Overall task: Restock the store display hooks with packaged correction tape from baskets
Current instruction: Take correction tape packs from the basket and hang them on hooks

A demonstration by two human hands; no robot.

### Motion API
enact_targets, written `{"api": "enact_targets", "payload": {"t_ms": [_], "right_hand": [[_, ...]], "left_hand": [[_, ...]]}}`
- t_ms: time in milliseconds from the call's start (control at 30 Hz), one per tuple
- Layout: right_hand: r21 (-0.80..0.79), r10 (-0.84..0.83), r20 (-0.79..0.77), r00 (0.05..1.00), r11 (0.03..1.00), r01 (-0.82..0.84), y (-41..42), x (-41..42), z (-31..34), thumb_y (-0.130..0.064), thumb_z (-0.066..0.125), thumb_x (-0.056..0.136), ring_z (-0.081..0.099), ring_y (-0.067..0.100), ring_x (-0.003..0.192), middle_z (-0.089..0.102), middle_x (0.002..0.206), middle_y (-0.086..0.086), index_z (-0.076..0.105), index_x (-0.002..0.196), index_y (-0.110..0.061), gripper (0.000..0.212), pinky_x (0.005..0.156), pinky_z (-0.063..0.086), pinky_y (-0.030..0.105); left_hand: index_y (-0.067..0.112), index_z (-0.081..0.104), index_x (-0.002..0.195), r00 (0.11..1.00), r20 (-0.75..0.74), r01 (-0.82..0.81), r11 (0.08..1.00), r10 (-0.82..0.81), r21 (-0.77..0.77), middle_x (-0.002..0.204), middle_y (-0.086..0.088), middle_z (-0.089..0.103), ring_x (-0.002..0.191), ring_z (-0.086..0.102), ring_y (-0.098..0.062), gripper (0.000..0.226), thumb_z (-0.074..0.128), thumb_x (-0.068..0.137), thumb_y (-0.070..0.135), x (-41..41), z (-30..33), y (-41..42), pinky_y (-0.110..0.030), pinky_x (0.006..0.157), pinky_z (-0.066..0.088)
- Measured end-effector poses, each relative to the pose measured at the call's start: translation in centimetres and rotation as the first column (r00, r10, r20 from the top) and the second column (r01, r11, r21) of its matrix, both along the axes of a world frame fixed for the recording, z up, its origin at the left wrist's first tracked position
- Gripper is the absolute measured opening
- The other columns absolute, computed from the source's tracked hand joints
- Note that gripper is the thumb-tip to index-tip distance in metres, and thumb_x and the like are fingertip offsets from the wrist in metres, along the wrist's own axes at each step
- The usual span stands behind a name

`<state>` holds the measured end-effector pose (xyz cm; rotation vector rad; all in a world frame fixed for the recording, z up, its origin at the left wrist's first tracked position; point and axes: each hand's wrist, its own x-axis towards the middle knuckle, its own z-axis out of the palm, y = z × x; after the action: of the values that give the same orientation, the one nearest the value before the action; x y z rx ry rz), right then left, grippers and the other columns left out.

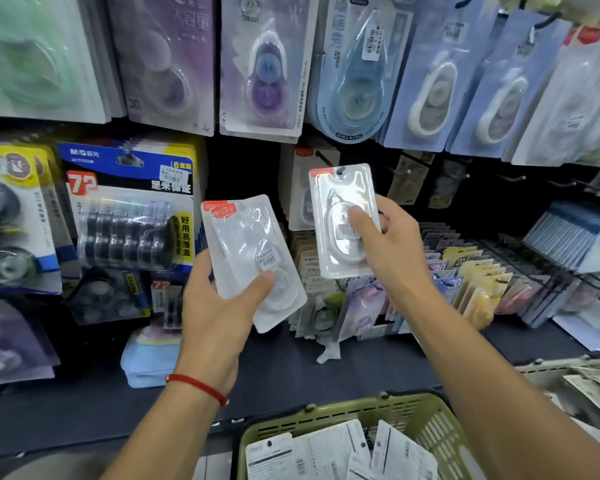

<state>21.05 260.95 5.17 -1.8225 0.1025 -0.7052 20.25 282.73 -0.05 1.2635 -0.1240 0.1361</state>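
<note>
Store display wall (243, 161) of hanging correction tape cards, dark shelf (84, 407) below. Left hand (219, 306), red wrist string (198, 386), grips a small stack of clear packs (250, 258), at least two, exact count unclear, thumb across the front. Right hand (392, 244) pinches one single pack (343, 220), upright, thumb on its blister, held just in front of matching packs on a hook (300, 188). Two baskets: green basket (426, 420) bottom centre with several card-back packs, beige basket (548, 372) at right edge.
</note>
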Motion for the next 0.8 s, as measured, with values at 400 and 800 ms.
{"api": "enact_targets", "payload": {"t_ms": [400,800], "right_hand": [[-0.177,-0.113,-0.279,0.954,0.982,0.064,0.3,2.9,-1.4,-0.048,0.054,0.105,0.062,0.014,0.123,0.066,0.129,-0.008,0.059,0.141,-0.023,0.044,0.104,0.049,0.038],[0.063,0.121,-0.174,0.977,0.992,-0.111,0.7,-3.4,-1.8,-0.035,0.075,0.09,0.075,0.018,0.102,0.077,0.11,-0.003,0.063,0.112,-0.025,0.027,0.091,0.06,0.046]], "left_hand": [[0.032,0.064,0.121,0.998,0.032,0.055,0.996,-0.053,-0.067,0.114,0.009,0.078,0.104,0.075,-0.01,0.054,0.089,0.077,0.012,0.3,0.0,-0.5,-0.029,0.081,0.064],[0.026,0.066,0.114,0.996,0.028,0.09,0.995,-0.089,-0.03,0.1,0.008,0.079,0.089,0.076,-0.005,0.044,0.084,0.082,0.001,-0.1,-0.1,-1.3,-0.015,0.067,0.057]]}}
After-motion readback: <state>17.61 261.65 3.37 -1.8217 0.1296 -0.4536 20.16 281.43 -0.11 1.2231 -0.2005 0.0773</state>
